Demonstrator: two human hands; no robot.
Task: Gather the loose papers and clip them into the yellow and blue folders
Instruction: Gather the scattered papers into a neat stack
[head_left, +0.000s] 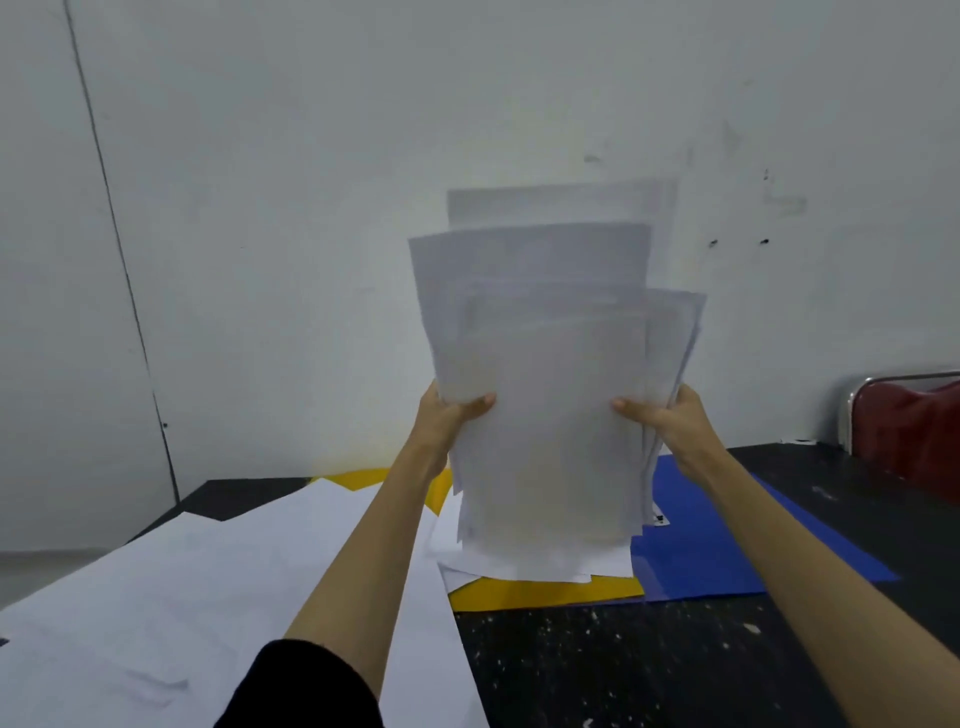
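We are holding the papers (550, 389) mid-frame with left hand (449, 410) and right hand (670, 415) pinching, and uneven sheets may be slipping out.

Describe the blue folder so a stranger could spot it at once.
Start at the dark speckled table below the white wall. Right of the paper stack held upright in both hands lies the blue folder, flat and open. Its neighbour, the yellow folder, is largely covered by white sheets.
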